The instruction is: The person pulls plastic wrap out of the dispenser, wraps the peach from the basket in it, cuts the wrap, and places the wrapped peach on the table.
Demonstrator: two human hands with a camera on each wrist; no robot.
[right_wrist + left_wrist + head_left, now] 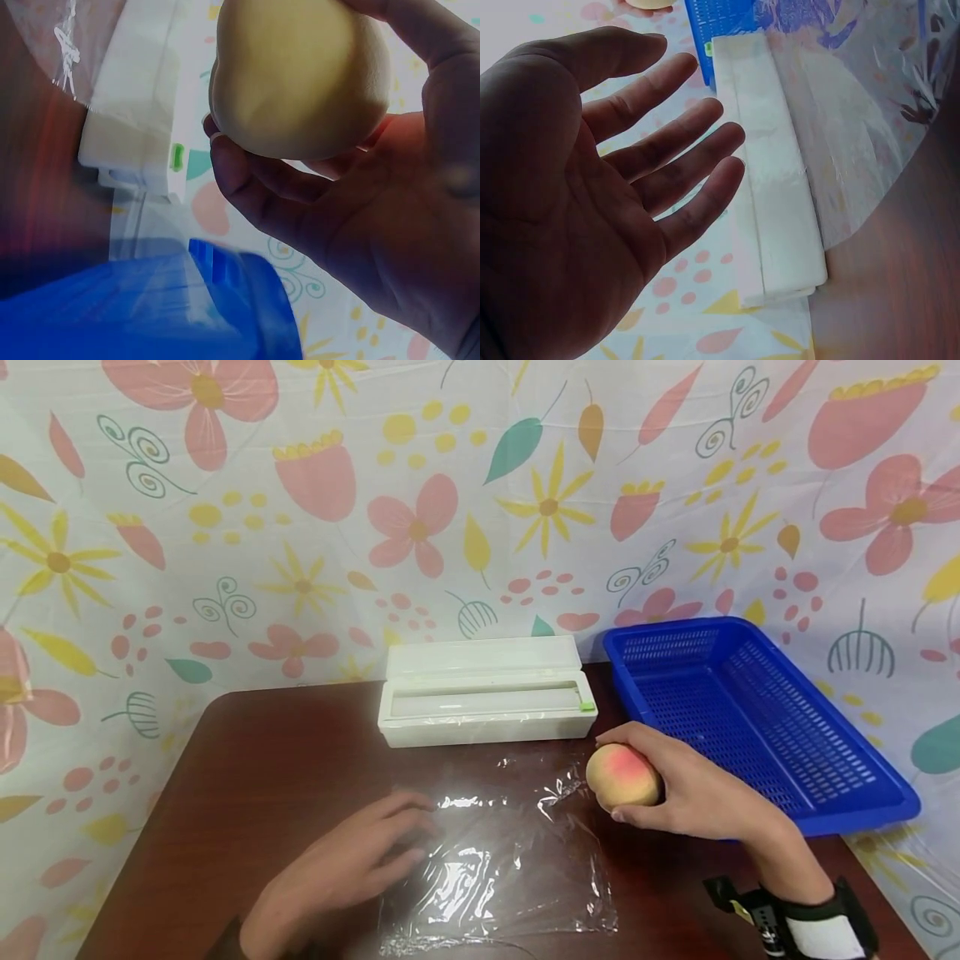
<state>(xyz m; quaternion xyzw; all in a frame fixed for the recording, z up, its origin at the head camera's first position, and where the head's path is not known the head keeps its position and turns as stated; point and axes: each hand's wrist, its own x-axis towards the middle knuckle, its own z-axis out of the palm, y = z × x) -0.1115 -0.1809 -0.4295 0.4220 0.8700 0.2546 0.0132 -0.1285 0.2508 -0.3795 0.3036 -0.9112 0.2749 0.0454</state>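
Observation:
A yellow peach with a pink blush (624, 777) is gripped in my right hand (693, 785), thumb on its near side and fingers round the far side. In the right wrist view the peach (300, 79) fills the top, with fingertips curled beneath it. My left hand (356, 856) hovers by the left edge of a sheet of clear plastic wrap (510, 868) spread on the table. Its fingers are loosely spread and hold nothing, as the left wrist view of the hand (607, 165) shows.
Behind the wrap stands a white cling-film dispenser (487, 727) with its lid raised and a green tab at the right end. A blue slotted basket (817, 822) sits at the table's right side. A flower-printed cloth (420, 527) hangs behind the brown table (247, 793).

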